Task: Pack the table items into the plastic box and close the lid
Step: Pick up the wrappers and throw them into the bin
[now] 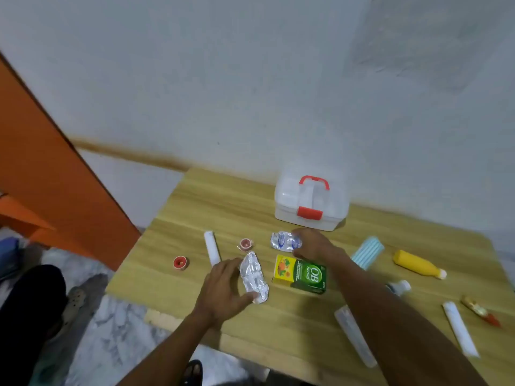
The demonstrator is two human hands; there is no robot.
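Observation:
The white plastic box (310, 203) with a red handle and red latch stands shut at the back of the wooden table (195, 207). My left hand (225, 288) rests against a crumpled silver foil strip (254, 277), thumb touching its lower end. My right hand (313, 245) lies over the right end of a silver-and-blue foil packet (282, 240), just above a green and yellow carton (301, 274). Whether either hand grips its item I cannot tell.
Also on the table: a white tube (211, 247), two small red tins (245, 244) (180, 262), blue face masks (367, 252), a yellow bottle (418, 264), a small white-capped bottle (400, 286), long white packets (355, 335) (459, 328), and a red-tipped tube (479, 312). An orange door (41, 162) stands left.

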